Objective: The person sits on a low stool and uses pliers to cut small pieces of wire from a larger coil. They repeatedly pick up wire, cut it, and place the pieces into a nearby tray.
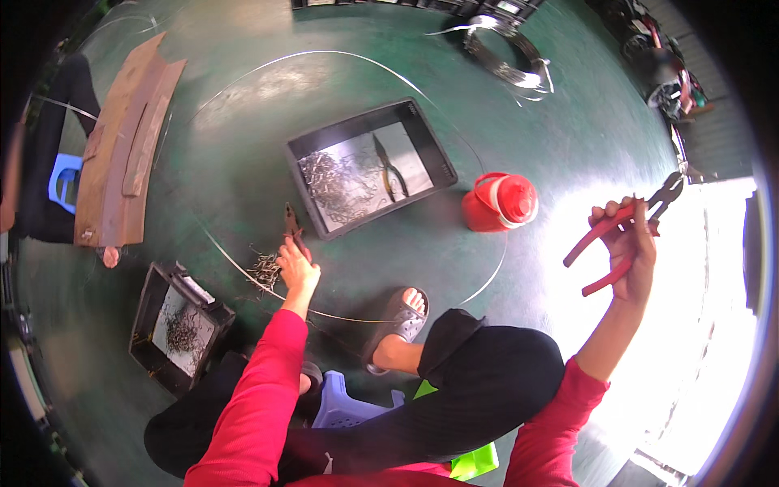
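Observation:
My left hand grips a small pair of dark pliers with reddish handles, low over the green floor beside a little heap of short bent wire pieces. My right hand, raised out to the right, holds a larger pair of red-handled pliers with dark jaws pointing up. A long thin wire loops in a wide circle on the floor around a black tray that holds many wire pieces and another pair of pliers.
A red lidded jug stands right of the tray. A second black crate with wire bits sits at lower left. Brown boards, a wire coil, a blue stool under me, my sandalled foot.

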`<state>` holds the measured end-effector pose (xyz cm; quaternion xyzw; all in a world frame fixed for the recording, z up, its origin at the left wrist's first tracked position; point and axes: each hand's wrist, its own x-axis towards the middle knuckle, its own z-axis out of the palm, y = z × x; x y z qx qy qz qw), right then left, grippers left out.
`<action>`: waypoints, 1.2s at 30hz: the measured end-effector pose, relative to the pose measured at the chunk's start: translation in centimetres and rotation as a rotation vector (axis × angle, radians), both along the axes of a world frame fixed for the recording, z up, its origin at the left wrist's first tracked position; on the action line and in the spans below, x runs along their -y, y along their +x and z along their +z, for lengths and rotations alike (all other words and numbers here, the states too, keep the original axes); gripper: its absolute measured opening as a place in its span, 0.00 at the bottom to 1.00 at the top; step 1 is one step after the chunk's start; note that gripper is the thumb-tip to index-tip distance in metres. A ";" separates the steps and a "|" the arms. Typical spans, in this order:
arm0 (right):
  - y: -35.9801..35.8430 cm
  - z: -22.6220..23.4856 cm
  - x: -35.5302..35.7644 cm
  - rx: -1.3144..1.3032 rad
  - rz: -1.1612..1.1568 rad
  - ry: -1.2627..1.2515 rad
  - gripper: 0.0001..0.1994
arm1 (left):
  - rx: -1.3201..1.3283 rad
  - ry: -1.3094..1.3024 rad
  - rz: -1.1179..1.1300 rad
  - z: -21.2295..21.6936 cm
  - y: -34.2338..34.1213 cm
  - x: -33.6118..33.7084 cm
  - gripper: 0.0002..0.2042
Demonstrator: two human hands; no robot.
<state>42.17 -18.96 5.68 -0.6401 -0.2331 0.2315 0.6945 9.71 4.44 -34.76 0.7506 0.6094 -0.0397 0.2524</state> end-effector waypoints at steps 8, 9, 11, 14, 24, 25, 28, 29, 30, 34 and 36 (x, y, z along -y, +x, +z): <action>0.7 -24.2 13.8 -0.595 -0.348 -0.229 0.16 | 0.343 -0.357 0.400 -4.6 -4.2 -5.9 0.18; -0.3 -24.9 14.2 -0.613 -0.374 -0.256 0.17 | 0.347 -0.392 0.443 -2.2 -2.6 -4.8 0.16; -1.7 -24.8 12.5 -0.571 -0.311 -0.308 0.18 | 0.443 -0.388 0.492 1.5 -1.8 -4.0 0.13; -1.7 -20.9 5.0 -0.384 0.003 -0.554 0.20 | 0.695 -0.321 0.510 3.0 -3.5 -4.1 0.10; 7.8 -29.2 -11.9 0.319 0.042 -1.171 0.25 | 1.173 -0.401 0.468 14.7 -3.2 0.4 0.18; 7.1 -28.7 -12.6 0.293 0.049 -1.213 0.24 | 1.186 -0.399 0.452 15.3 -4.0 0.9 0.18; 8.1 -32.3 -12.0 0.266 0.105 -1.322 0.24 | 1.149 -0.391 0.432 17.0 -4.3 2.4 0.18; 7.7 -31.5 -11.8 0.283 0.076 -1.315 0.26 | 1.152 -0.391 0.437 17.0 -4.6 2.5 0.17; 7.2 -30.7 -11.7 0.299 0.054 -1.312 0.29 | 1.152 -0.392 0.449 17.0 -5.3 2.8 0.17; 7.9 -27.5 -8.7 0.242 -0.004 -0.975 0.22 | 1.152 -0.409 0.397 16.7 -7.0 3.4 0.16; 7.6 -24.2 -6.7 -0.184 -0.012 -0.553 0.11 | 1.160 -0.416 0.391 16.9 -7.5 3.7 0.18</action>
